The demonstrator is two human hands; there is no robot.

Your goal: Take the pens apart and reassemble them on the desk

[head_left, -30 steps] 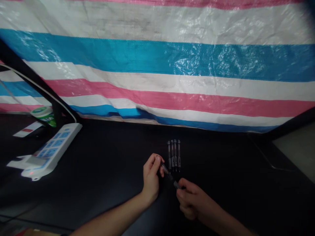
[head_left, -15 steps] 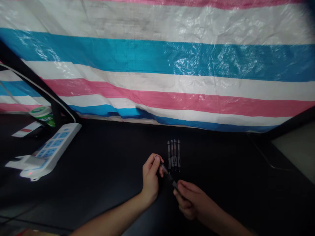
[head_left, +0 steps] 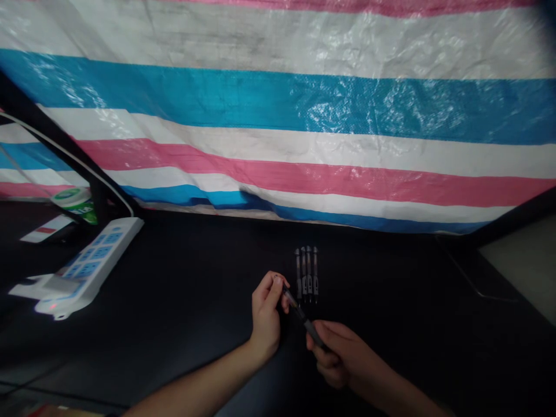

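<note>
A dark pen point(head_left: 296, 306) with a clear section slants between my hands above the black table point(head_left: 195, 278). My left hand point(head_left: 267, 313) pinches its upper-left end between thumb and fingers. Around its lower-right part are the closed fingers of my right hand point(head_left: 336, 350), which hide that end. Just beyond the hands, several similar pens point(head_left: 309, 275) lie side by side on the table, roughly parallel.
On the left lies a white power strip point(head_left: 93, 263) with blue sockets and a plug or adapter at its near end. Behind it are a green-and-white tub point(head_left: 76, 202) and a white card point(head_left: 47, 229). A striped plastic sheet point(head_left: 278, 98) hangs behind the table.
The fingers of my right hand have shifted slightly on the pen, and more of its grey lower part shows. My left hand has hardly moved.
</note>
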